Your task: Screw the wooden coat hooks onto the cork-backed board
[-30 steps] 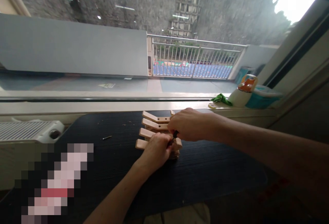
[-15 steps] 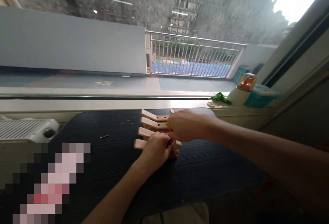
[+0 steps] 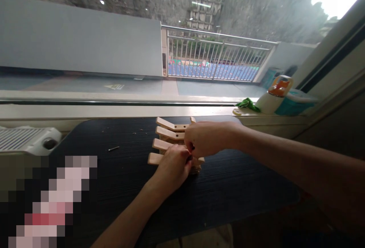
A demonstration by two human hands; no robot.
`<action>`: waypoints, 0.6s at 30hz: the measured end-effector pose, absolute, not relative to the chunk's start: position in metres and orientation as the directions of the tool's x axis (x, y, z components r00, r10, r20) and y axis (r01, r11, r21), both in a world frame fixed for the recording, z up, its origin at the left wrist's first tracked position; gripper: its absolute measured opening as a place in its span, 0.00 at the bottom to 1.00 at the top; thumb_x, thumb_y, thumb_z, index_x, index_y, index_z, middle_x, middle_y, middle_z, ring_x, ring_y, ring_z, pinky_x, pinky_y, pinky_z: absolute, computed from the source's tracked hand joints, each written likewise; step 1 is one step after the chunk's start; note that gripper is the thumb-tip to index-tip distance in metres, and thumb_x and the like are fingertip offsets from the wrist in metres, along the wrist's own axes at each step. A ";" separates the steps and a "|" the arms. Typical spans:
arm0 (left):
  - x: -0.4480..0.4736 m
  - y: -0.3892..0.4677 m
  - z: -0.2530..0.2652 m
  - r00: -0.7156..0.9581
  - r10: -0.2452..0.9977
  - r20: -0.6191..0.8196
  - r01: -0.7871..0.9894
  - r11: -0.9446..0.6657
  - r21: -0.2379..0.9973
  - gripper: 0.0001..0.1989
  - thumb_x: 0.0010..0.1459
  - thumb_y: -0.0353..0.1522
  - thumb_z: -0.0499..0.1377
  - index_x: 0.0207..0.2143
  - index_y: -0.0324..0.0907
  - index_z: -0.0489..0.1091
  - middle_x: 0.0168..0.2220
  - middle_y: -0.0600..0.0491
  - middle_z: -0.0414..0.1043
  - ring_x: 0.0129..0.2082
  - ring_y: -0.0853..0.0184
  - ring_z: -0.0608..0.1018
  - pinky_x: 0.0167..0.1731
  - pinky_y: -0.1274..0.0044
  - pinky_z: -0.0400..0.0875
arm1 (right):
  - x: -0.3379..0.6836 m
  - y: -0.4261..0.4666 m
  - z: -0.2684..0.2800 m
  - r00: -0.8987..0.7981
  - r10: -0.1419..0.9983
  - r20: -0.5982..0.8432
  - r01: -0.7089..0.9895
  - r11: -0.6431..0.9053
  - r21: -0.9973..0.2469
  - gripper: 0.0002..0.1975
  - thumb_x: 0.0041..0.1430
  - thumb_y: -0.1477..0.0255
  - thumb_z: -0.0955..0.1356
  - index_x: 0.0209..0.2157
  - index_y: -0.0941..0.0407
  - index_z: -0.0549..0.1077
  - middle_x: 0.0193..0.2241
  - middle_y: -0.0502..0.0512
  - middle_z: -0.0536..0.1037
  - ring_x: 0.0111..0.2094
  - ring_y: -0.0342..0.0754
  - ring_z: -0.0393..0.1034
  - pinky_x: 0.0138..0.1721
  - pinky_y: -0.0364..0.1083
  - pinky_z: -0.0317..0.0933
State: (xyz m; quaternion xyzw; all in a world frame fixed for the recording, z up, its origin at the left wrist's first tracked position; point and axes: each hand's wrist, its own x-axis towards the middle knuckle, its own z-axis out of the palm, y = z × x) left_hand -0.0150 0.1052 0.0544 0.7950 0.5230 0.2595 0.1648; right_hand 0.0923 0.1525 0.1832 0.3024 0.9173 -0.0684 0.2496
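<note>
On the dark table (image 3: 119,187) stands a small wooden rack-like piece (image 3: 168,131), made of several bent, pale wooden slats in a row with dark holes in them. My left hand (image 3: 176,164) is closed on its near right part, the fingers curled and partly hidden. Above and right of it, my right hand (image 3: 203,138) is closed too, with its fingertips pinched close to the left hand's fingers. What the right fingertips hold, if anything, is hidden. Beneath the hands, the near end of the wooden piece shows only in part.
A thin metal pin or nail (image 3: 113,149) and small crumbs lie left on the table. Along the windowsill stand a white bottle with an orange top (image 3: 273,94), a teal container (image 3: 295,103) and a green cloth (image 3: 247,104). A white radiator (image 3: 30,140) is at the left.
The whole view has shifted slightly. Both hands stay at the wooden piece, and the right wrist has turned a little.
</note>
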 end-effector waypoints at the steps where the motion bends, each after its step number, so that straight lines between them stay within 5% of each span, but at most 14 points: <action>1: -0.015 0.105 0.055 0.314 0.919 0.238 0.746 -0.393 0.538 0.06 0.50 0.25 0.55 0.29 0.41 0.70 0.35 0.50 0.74 0.39 0.63 0.73 0.41 0.73 0.65 | 0.091 0.154 0.183 -0.684 0.522 -0.510 0.595 0.803 0.025 0.11 0.45 0.74 0.65 0.28 0.61 0.78 0.19 0.53 0.73 0.18 0.40 0.56 0.19 0.41 0.47; 18: -0.015 0.105 0.055 0.324 0.911 0.256 0.717 -0.413 0.561 0.08 0.50 0.24 0.54 0.32 0.42 0.70 0.36 0.50 0.74 0.40 0.62 0.74 0.41 0.73 0.66 | 0.088 0.150 0.178 -0.724 0.501 -0.474 0.548 0.835 0.045 0.09 0.44 0.76 0.65 0.26 0.61 0.78 0.18 0.54 0.73 0.17 0.40 0.55 0.20 0.42 0.47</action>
